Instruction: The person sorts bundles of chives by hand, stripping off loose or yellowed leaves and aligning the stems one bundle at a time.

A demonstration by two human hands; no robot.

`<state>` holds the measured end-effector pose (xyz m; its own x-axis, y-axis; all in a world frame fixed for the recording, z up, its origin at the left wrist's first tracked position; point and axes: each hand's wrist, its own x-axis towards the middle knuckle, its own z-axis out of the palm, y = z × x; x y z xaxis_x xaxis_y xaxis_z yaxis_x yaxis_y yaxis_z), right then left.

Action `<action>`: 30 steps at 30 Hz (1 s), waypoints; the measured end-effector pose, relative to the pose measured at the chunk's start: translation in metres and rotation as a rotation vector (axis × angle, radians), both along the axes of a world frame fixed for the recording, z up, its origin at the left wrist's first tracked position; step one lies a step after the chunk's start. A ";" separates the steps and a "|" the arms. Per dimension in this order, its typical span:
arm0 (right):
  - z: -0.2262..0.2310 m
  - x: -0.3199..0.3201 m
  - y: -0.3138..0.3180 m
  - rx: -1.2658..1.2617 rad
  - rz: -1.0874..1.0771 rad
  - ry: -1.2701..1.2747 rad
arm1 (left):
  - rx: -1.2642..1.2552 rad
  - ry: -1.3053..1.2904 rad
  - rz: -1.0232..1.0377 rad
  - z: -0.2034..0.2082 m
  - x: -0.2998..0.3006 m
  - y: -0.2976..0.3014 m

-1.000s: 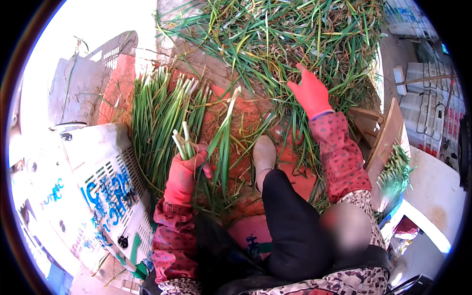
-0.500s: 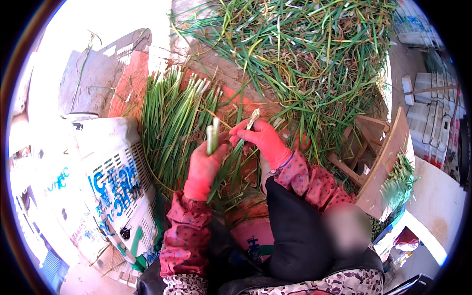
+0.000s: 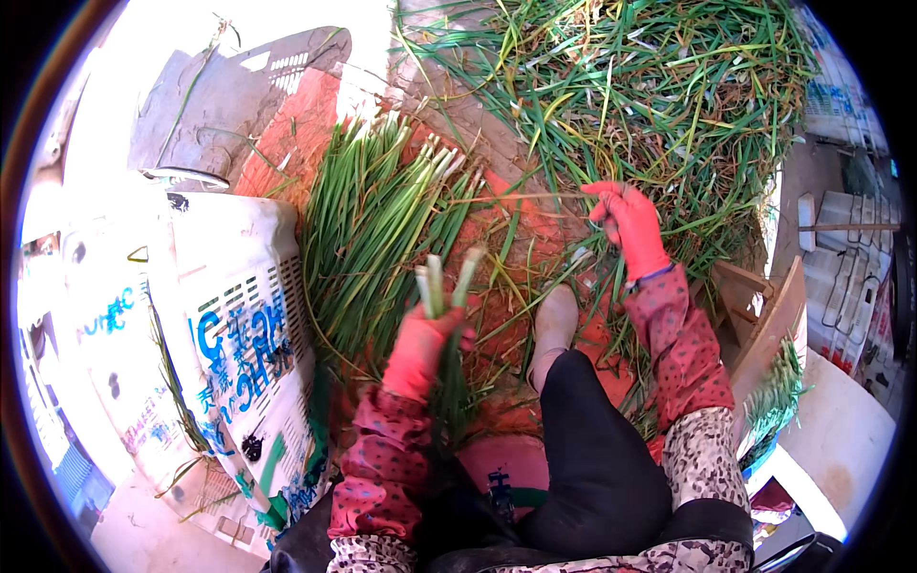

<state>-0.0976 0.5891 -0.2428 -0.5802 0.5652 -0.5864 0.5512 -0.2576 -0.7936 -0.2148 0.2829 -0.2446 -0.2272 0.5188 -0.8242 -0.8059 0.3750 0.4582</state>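
My left hand (image 3: pixel 425 346), in a coral-red glove, is closed around a few white-ended green stalks (image 3: pixel 436 289) that look like green garlic; their leaves hang down below the fist. Apart from it, at the edge of the big leaf heap, my right hand (image 3: pixel 626 224) wears the same kind of glove. Its fingers are pinched at the end of a thin tan dry leaf (image 3: pixel 521 197), which stretches out to the left. A row of similar stalks (image 3: pixel 382 210) lies left of centre, white ends pointing away from me.
A tangled heap of green and yellowed leaves (image 3: pixel 650 105) covers the far right. White slotted crates (image 3: pixel 244 315) stand at the left. On the right is a wooden frame (image 3: pixel 769 310). Below lie an orange sheet (image 3: pixel 272 134), my light boot (image 3: pixel 556 320) and a pink tub (image 3: pixel 506 468).
My right hand has moved right and away from the left hand, leaving the stalks with the dry leaf now trailing from it. The left hand still holds its stalks, slightly lower. The view has shifted.
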 end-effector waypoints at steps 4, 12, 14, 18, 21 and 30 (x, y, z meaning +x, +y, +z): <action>-0.018 -0.018 0.022 1.310 0.611 -0.426 | -0.050 0.096 0.274 -0.012 -0.035 -0.016; -0.114 -0.115 -0.057 1.247 0.882 -0.148 | -0.157 0.070 0.155 0.004 -0.030 -0.005; -0.110 -0.113 -0.054 1.270 0.903 -0.050 | -0.188 0.188 0.201 0.004 -0.034 -0.004; -0.062 -0.088 -0.036 0.881 0.744 0.031 | -0.205 0.526 0.253 0.002 -0.039 -0.001; -0.059 -0.066 -0.027 0.905 0.660 0.013 | -0.208 0.578 0.174 -0.004 -0.040 0.015; -0.114 -0.078 -0.060 1.290 0.948 -0.022 | -0.268 0.634 0.102 -0.027 -0.029 0.030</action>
<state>-0.1758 0.5296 -0.3568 -0.9917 0.1235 -0.0366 0.1282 0.9734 -0.1898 -0.2441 0.3129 -0.2714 -0.7436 0.2664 -0.6132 -0.4507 0.4777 0.7541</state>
